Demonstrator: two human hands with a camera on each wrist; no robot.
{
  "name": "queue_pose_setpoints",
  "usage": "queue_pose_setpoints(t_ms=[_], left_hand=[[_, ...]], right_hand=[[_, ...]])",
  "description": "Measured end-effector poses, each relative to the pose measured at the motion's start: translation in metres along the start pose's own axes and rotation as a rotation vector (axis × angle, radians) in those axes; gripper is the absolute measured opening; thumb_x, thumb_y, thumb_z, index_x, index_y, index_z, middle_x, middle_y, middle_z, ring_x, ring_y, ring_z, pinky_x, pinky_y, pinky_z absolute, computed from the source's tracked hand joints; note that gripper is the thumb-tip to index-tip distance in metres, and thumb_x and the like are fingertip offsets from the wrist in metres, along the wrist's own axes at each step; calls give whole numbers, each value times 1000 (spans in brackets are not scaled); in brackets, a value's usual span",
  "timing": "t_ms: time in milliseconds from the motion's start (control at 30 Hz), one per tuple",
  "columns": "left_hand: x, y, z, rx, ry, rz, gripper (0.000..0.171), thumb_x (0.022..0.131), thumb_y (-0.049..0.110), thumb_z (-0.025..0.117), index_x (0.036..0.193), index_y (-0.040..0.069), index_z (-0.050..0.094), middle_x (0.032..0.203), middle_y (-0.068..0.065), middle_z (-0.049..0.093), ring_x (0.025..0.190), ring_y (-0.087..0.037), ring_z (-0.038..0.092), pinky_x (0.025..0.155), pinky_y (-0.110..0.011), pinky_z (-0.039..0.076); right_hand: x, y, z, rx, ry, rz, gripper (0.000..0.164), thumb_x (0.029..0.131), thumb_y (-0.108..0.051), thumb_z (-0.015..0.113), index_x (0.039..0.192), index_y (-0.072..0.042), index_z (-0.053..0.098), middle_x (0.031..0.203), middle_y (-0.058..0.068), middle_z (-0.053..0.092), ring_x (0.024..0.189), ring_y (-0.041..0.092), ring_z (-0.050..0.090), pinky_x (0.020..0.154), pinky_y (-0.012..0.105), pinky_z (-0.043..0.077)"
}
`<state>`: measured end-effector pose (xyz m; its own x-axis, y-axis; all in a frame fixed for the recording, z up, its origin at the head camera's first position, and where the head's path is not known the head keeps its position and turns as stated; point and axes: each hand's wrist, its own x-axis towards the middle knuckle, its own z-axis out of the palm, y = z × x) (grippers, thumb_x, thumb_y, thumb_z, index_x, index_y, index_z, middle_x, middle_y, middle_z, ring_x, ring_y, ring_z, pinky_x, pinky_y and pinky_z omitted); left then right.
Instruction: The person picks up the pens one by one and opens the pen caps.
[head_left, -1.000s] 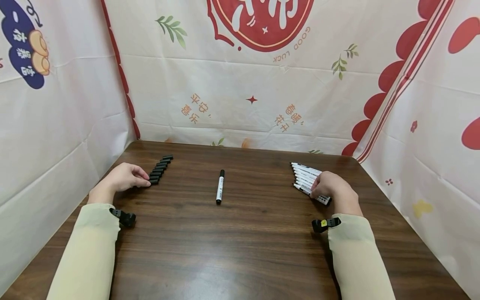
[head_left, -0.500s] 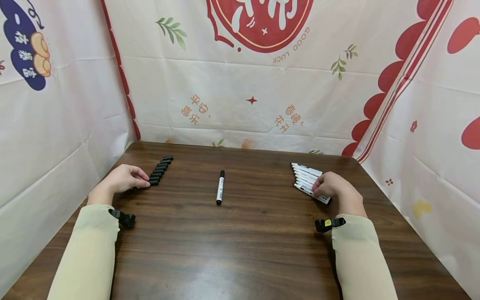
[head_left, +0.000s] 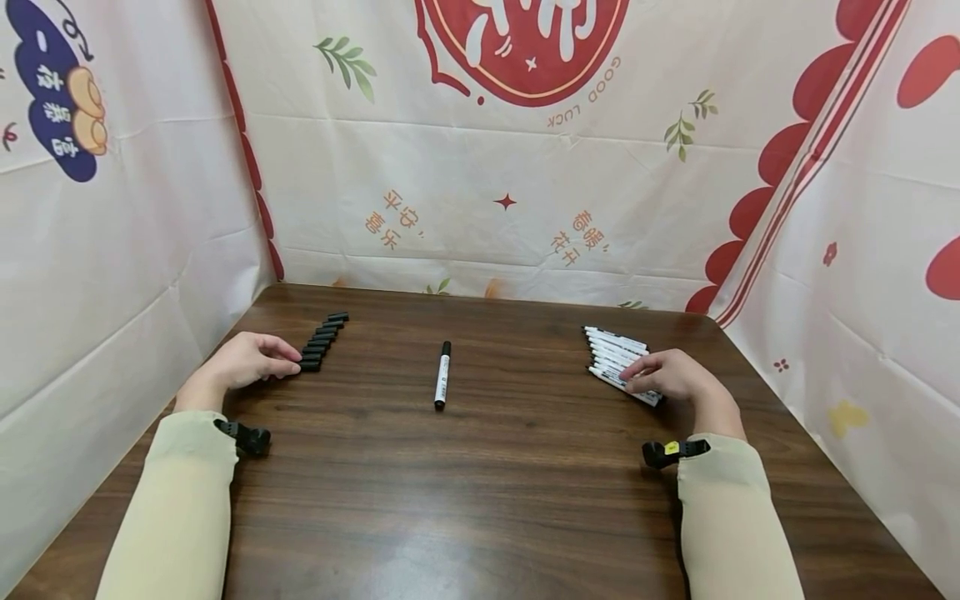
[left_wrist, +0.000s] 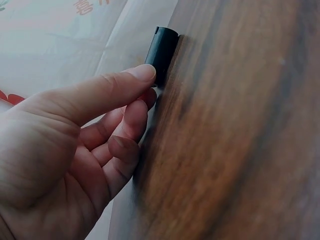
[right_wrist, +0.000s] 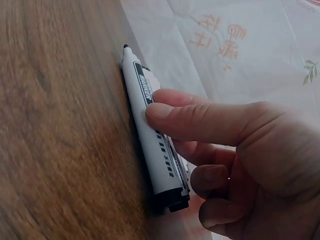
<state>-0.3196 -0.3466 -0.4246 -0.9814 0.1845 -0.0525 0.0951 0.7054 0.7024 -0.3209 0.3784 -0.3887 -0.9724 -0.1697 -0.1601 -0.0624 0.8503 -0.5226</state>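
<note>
My left hand (head_left: 251,360) pinches the near end of a black marker cap (left_wrist: 162,54) between thumb and fingers. That cap lies on the table at the close end of a slanting row of black caps (head_left: 322,337). On the right, several uncapped white markers (head_left: 611,343) lie side by side, black tips pointing left. My right hand (head_left: 681,379) hovers at their near side, fingers loosened, thumb against or just over the nearest marker (right_wrist: 150,125); exact contact is hard to tell. One capped whiteboard marker (head_left: 442,377) lies alone in the middle, black cap pointing away.
The dark wooden table (head_left: 450,492) has printed white cloth (head_left: 480,158) hanging behind it and along both sides. A black wrist camera (head_left: 243,437) is strapped to the left wrist, another camera (head_left: 675,452) to the right.
The right hand has loosened its fingers from the nearest marker and shifted slightly right. The left hand has stayed on the nearest cap. Caps and markers lie practically where they were.
</note>
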Motion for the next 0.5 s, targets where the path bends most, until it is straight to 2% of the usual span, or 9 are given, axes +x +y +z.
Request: queue_pose_setpoints(t_ms=[267, 500], left_hand=[[1, 0, 1, -7, 7, -1, 35, 99, 31, 84, 123, 6, 81, 94, 2, 78, 85, -11, 65, 73, -29, 55], [0, -1, 1, -7, 10, -2, 36, 99, 31, 84, 124, 5, 81, 94, 2, 79, 85, -11, 66, 73, -29, 55]], right_hand=[[0, 5, 1, 27, 2, 13, 37, 97, -38, 85, 125, -14, 83, 137, 19, 72, 129, 38, 60, 111, 61, 49], [2, 7, 0, 37, -3, 4, 35, 97, -38, 85, 124, -16, 84, 135, 16, 75, 130, 37, 62, 113, 61, 49]])
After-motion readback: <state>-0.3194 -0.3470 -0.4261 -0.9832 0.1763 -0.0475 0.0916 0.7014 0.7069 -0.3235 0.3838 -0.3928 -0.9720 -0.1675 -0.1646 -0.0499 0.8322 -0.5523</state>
